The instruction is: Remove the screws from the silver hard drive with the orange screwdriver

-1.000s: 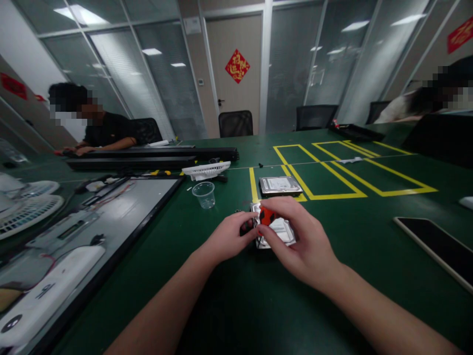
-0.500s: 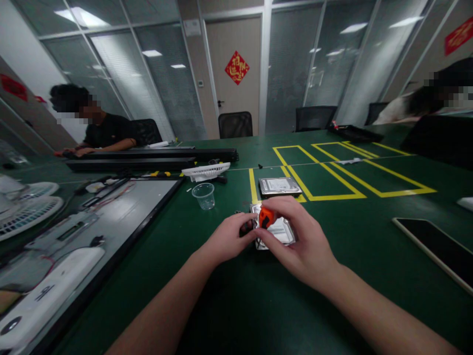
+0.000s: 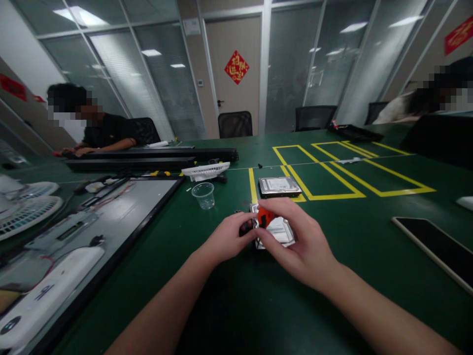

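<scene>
My right hand (image 3: 301, 239) pinches an orange and black tool handle (image 3: 264, 217) over a silver hard drive (image 3: 281, 231) on the green table. The tool's lower end is hidden by my fingers. At the drive's left edge my left hand (image 3: 229, 236) is closed, its thumb and index finger beside the tool; what they grip is too small to make out. Just beyond, a second hard drive (image 3: 280, 187) lies flat within yellow tape lines.
Left of my hands stand a clear plastic cup (image 3: 203, 195) and a white vented part (image 3: 205, 170). A large grey panel (image 3: 136, 202) carries a white power strip (image 3: 51, 296). A phone (image 3: 436, 249) lies right. Two people sit across the table.
The orange handle has tilted and shifted very slightly to the left in my right hand. My left hand stays in place.
</scene>
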### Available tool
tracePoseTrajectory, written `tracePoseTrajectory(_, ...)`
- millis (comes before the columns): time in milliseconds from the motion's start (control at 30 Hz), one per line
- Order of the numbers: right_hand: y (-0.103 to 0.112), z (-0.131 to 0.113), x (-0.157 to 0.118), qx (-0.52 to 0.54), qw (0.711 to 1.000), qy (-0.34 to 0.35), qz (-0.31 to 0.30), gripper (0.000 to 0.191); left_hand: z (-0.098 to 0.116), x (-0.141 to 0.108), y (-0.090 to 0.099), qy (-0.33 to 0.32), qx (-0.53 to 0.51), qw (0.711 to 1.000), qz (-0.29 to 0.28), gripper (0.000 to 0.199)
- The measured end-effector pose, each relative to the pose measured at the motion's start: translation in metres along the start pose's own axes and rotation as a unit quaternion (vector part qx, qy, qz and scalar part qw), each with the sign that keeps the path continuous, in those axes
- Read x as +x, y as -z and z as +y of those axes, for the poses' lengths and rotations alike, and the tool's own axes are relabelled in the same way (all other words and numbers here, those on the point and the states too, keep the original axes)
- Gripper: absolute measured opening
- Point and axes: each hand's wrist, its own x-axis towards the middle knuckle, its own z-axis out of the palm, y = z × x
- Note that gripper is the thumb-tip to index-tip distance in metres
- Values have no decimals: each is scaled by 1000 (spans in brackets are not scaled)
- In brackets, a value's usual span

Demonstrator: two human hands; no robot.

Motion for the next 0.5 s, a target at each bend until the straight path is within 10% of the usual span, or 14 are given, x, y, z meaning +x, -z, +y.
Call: tracePoseTrajectory(500, 0, 1, 1, 5, 1000, 1, -4, 50, -1, 0, -1, -6, 6, 1000, 3, 25)
